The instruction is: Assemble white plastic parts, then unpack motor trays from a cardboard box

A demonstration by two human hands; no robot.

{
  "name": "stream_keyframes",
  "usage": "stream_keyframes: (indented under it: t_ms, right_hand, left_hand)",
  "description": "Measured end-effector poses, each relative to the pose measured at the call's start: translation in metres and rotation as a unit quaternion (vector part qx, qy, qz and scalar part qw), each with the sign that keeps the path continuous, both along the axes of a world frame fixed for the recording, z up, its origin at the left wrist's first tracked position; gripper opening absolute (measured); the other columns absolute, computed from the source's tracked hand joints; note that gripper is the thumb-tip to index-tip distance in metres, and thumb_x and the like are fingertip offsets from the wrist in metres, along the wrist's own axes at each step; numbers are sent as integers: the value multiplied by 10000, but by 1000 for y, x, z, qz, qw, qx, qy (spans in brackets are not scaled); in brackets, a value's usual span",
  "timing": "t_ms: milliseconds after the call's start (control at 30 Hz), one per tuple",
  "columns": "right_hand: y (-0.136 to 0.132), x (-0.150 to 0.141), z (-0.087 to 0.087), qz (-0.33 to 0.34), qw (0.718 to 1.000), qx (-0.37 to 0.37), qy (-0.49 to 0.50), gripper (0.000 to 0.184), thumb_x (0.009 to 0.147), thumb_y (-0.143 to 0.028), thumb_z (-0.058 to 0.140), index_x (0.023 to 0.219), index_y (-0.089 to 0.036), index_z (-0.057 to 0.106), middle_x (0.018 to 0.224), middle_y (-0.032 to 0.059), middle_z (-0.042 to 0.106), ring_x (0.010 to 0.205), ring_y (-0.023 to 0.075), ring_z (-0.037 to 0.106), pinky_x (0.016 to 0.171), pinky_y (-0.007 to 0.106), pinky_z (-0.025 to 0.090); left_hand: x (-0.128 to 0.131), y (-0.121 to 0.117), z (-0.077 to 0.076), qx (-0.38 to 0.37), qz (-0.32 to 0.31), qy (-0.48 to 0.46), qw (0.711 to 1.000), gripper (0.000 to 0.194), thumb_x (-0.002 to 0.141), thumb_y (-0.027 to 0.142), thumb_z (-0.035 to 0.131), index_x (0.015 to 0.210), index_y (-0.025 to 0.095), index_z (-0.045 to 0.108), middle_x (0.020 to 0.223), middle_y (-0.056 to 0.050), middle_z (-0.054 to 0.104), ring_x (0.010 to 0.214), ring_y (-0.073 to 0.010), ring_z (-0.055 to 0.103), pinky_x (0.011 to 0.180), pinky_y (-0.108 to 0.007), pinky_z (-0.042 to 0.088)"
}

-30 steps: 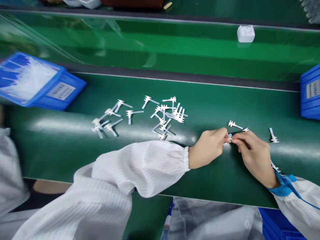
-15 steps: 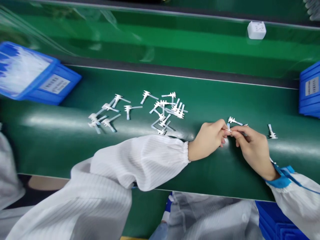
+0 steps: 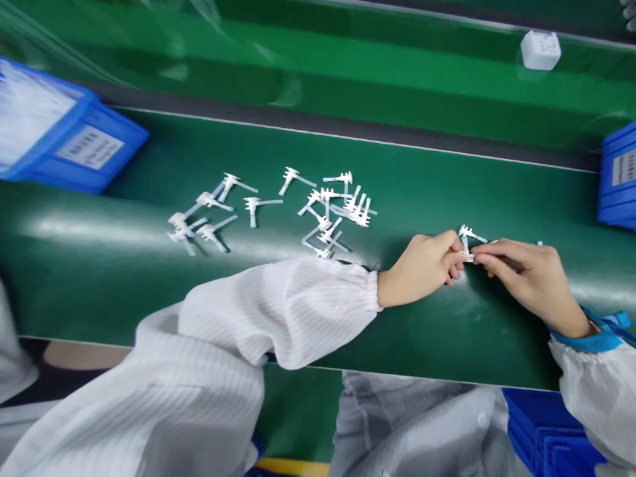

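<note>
My left hand [image 3: 424,266] and my right hand [image 3: 529,278] meet fingertip to fingertip over the green belt [image 3: 298,285]. Between them they pinch a small white plastic part [image 3: 467,249] with a bluish end. Both hands are closed in a pinch on it. Another small white part [image 3: 470,232] lies on the belt just beyond my fingertips. Several more of the same white parts [image 3: 332,212] lie scattered to the left of my left hand, with a second loose group [image 3: 203,222] farther left.
A blue bin [image 3: 74,142] with a white label and pale contents stands at the far left. Another blue bin [image 3: 616,175] sits at the right edge. A white square block [image 3: 540,50] rests on the far green lane. Blue trays [image 3: 551,437] show below the belt's near edge.
The view has shifted, so everything sits a little lower-left to upper-right differently. My hands stay pinched together on the small part, which has turned slightly between my fingers.
</note>
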State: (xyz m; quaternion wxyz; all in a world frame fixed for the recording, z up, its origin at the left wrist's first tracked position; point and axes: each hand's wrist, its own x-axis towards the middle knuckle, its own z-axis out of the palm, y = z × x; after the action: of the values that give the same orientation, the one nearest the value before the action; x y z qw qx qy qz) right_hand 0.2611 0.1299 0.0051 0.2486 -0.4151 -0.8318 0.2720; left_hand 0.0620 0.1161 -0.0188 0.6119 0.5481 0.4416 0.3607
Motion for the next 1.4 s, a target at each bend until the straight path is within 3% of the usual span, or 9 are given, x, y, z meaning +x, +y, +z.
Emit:
stream_keyframes:
  t_ms: [233,533,800,933,1067,1233,1333,1400]
  right_hand:
    - [-12,-8,-3,-24,999,38,19,100,939,-202,640,923,-195,738,750,5,720,602,117,646,560,235,465]
    - [-29,-27,-9,-134,988,-45,68,139,909,-271,655,842,-179,736,650,5,688,493,107,584,491,227,452]
    - [-28,-38,-7,-145,988,-26,52,147,899,-264,639,831,-185,742,704,18,728,511,107,590,504,219,453]
    - [-24,-37,-4,-141,985,-71,67,158,896,-291,640,829,-184,735,689,26,720,492,111,575,458,221,422]
    - [-13,-29,3,-113,974,-168,99,236,889,-386,666,790,-182,729,624,11,681,421,87,513,406,206,380]
    - [2,-15,13,-58,965,-243,79,430,866,-592,673,760,-180,734,662,35,693,480,100,546,459,220,435]
    - [7,-6,17,-15,970,-237,42,438,878,-626,646,855,-206,768,710,32,714,523,118,573,498,240,456]
    - [7,-2,17,3,984,-178,12,385,906,-590,634,893,-231,773,745,23,726,549,130,594,539,258,469]
  left_hand:
    - [-3,-2,0,19,-17,25,999,179,924,144,541,769,181,459,660,41,590,609,-70,631,554,-141,547]
    - [-3,-7,-5,62,-12,57,996,186,905,108,457,781,216,370,585,74,528,486,-75,580,476,-151,482]
    - [-3,-8,-7,81,2,67,994,204,881,78,424,772,225,335,568,78,515,468,-86,577,467,-162,468]
    - [-3,-7,-6,80,2,68,994,204,903,94,429,774,225,340,560,79,511,461,-83,561,475,-165,459]
    - [-3,-5,-4,54,-18,30,998,199,911,94,441,777,217,360,589,79,515,455,-65,551,446,-142,449]
    - [-3,-2,1,21,-45,1,999,204,922,103,478,764,200,393,618,71,536,468,-45,553,436,-116,455]
    - [-3,0,4,5,-55,0,998,205,933,110,493,760,189,415,630,64,557,465,-37,554,436,-111,459]
    - [-4,1,5,-1,-54,3,999,208,932,99,493,756,185,422,637,59,567,463,-35,556,434,-112,461]
